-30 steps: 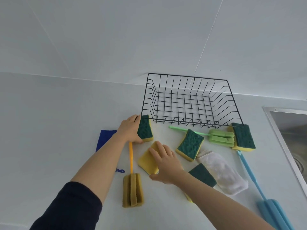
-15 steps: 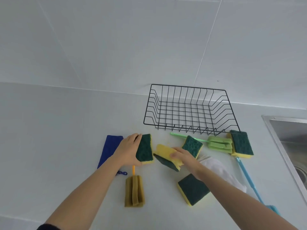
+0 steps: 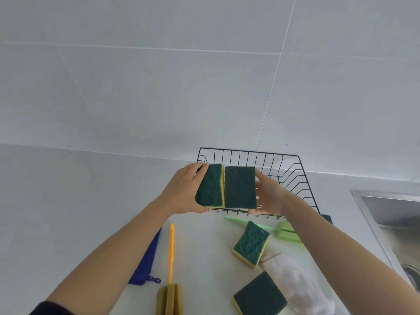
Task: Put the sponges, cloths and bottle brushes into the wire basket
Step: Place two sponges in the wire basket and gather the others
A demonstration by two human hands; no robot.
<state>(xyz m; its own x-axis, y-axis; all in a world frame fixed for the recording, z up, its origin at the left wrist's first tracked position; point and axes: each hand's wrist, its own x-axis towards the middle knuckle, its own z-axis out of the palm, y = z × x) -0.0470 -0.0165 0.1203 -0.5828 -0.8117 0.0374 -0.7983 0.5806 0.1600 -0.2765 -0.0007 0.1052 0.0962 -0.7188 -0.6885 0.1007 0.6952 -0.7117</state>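
Two green-and-yellow sponges are held side by side, edges touching, above the black wire basket by the wall. The left hand grips the left sponge; the right hand grips the right sponge, fingers curled round each. On the white counter lie two more sponges, a white cloth, a blue cloth, and orange and green bottle brushes. A steel sink sits at right, pale tiles behind.

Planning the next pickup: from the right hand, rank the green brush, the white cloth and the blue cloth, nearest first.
1. Green brush, just below the right hand, by the basket front.
2. White cloth, lower right.
3. Blue cloth, far left, under the left forearm.
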